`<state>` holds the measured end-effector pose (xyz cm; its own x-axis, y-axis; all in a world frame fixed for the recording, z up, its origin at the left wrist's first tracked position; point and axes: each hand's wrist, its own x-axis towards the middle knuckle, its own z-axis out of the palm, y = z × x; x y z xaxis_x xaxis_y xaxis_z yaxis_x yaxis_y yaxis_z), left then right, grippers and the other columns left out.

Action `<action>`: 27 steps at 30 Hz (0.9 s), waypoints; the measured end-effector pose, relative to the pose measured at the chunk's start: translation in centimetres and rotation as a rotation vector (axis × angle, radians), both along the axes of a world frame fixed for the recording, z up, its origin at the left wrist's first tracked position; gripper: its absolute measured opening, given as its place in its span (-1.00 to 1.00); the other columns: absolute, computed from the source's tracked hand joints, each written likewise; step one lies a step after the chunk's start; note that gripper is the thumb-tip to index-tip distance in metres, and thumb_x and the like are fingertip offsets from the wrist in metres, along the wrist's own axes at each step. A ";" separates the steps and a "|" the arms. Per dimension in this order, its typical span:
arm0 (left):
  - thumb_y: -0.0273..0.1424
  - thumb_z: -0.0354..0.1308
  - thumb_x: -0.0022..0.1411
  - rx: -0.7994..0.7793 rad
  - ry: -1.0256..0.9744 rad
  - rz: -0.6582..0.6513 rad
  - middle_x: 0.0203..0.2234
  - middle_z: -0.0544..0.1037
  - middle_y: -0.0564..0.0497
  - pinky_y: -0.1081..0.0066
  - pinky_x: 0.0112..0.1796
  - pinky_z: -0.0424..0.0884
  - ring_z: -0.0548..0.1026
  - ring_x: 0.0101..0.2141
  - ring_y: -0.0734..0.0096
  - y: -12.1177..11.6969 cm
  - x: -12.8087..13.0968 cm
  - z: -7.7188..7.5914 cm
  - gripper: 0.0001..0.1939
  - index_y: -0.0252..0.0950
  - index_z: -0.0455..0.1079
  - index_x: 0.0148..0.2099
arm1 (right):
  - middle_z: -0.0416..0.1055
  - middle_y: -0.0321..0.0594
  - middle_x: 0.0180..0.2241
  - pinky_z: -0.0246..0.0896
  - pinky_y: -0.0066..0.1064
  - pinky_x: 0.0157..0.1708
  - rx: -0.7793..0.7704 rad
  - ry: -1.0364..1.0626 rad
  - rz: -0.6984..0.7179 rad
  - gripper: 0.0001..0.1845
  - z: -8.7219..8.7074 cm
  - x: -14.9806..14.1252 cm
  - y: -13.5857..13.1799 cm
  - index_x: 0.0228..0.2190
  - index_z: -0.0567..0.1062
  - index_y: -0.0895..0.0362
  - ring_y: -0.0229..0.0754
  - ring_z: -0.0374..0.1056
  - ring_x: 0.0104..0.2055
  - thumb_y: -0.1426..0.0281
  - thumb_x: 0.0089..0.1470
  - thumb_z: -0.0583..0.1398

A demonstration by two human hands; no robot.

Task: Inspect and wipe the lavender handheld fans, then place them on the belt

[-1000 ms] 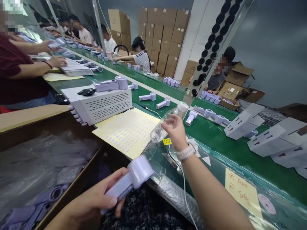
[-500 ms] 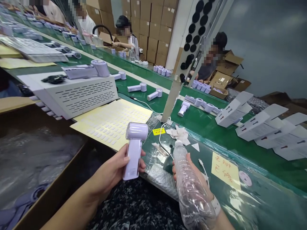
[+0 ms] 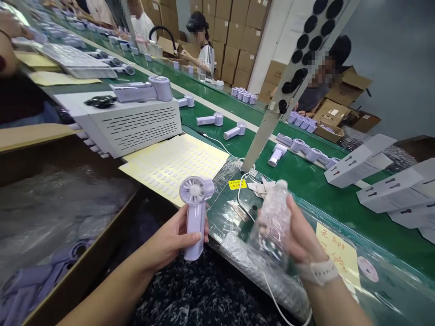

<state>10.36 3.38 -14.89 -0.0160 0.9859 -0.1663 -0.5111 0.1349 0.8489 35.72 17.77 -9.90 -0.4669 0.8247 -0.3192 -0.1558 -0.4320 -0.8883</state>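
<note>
My left hand is closed around the handle of a lilac handheld fan, held upright with its round grille facing me. My right hand grips a clear plastic bottle with a white cap, slightly smeared by motion, over the bench edge. Beneath the bottle lies a crumpled clear plastic wrap. Behind the fan, yellow sticker sheets with rows of small pale labels lie on the bench. A white cable runs behind the bottle.
A white vented metal box with another fan on top stands at the left. Several fans lie on the green conveyor. White cartons stand at right. A metal post rises mid-bench. A cardboard box holds lilac fans. Co-workers sit opposite.
The fan in my left hand has turned so its grille faces me. My right hand has moved the bottle right and tilted it more upright. The camera view has shifted left.
</note>
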 end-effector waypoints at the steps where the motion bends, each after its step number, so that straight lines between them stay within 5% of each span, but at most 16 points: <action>1: -0.22 0.49 0.02 0.023 -0.033 0.014 -0.31 0.48 -0.01 0.41 -0.30 0.40 0.48 -0.35 0.39 -0.1 0.2 0.3 -0.35 -0.26 0.33 0.10 | 0.59 -0.03 -0.26 0.54 -0.17 -0.34 0.235 -0.088 -0.056 -0.26 0.7 -1.5 1.4 -0.16 0.54 0.16 0.05 0.55 -0.27 -0.23 -0.05 0.35; 6: -0.26 0.45 0.04 0.079 -0.138 0.068 -0.24 0.45 0.01 0.45 -0.38 0.35 0.46 -0.41 0.47 -1.1 1.1 1.2 -0.44 -0.24 0.38 0.06 | 0.42 0.10 0.08 0.20 0.10 0.19 0.710 -0.224 -0.199 -0.16 2.3 -11.1 8.1 0.04 0.36 0.13 0.24 0.34 0.15 -0.11 -0.09 0.42; 10: -0.14 0.24 0.25 0.051 -0.271 0.059 -0.35 0.43 0.03 0.43 -0.42 0.36 0.43 -0.50 0.48 -2.1 0.9 1.4 -0.59 -0.30 0.41 0.02 | 0.36 0.20 0.09 0.11 0.17 0.20 0.893 -0.377 -0.141 -0.12 1.2 -15.1 9.7 0.14 0.29 0.18 0.28 0.30 0.16 0.02 -0.05 0.45; 13: -0.12 0.00 0.41 0.003 -0.329 0.089 -0.42 0.42 0.03 0.43 -0.46 0.36 0.41 -0.56 0.50 -2.1 0.7 1.5 -0.60 -0.34 0.43 -0.04 | 0.41 0.09 0.03 0.19 0.10 0.16 0.980 -0.513 -0.042 -0.26 0.8 -11.9 9.6 0.05 0.42 0.15 0.22 0.36 0.08 0.12 -0.10 0.46; 17: -0.10 -0.03 0.44 -0.003 -0.347 0.085 -0.43 0.45 0.04 0.46 -0.52 0.37 0.42 -0.61 0.51 -1.1 1.2 1.5 -0.59 -0.34 0.43 -0.06 | 0.43 0.04 -0.20 0.08 0.27 0.13 1.041 -0.745 -0.056 -0.67 0.0 -2.8 9.3 -0.34 0.57 0.13 0.24 0.34 -0.05 0.11 -0.02 0.32; 20: -0.08 -0.04 0.44 0.028 -0.391 0.006 -0.42 0.48 0.03 0.47 -0.56 0.39 0.45 -0.63 0.50 0.2 2.4 1.5 -0.58 -0.34 0.42 -0.05 | 0.43 0.02 -0.28 0.16 0.27 0.03 1.054 -0.827 -0.002 -0.64 -2.0 1.9 9.3 -0.46 0.58 0.11 0.23 0.35 -0.14 0.05 -0.04 0.26; 23: -0.04 -0.07 0.44 0.083 -0.462 -0.114 -0.43 0.50 0.02 0.47 -0.61 0.42 0.48 -0.64 0.45 1.4 3.9 1.4 -0.54 -0.34 0.40 -0.06 | 0.44 0.06 -0.23 0.25 0.19 -0.06 1.073 -0.832 0.055 -0.59 -2.9 3.1 8.4 -0.52 0.57 0.09 0.26 0.36 -0.11 -0.01 -0.06 0.24; 27: 0.04 -0.13 0.43 0.107 -0.517 -0.220 -0.45 0.52 0.03 0.43 -0.65 0.46 0.49 -0.66 0.42 2.3 6.2 1.4 -0.46 -0.32 0.40 -0.05 | 0.45 -0.05 0.00 0.34 -0.16 -0.27 1.173 -0.771 0.127 -0.74 0.2 2.2 2.4 -0.41 0.59 0.02 0.15 0.38 0.01 0.13 0.14 0.22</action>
<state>16.52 5.68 -13.50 0.2489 0.9685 0.0029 -0.8329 0.2125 0.5109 37.91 20.18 -9.71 -0.5823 0.7523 0.3083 0.5118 0.6338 -0.5800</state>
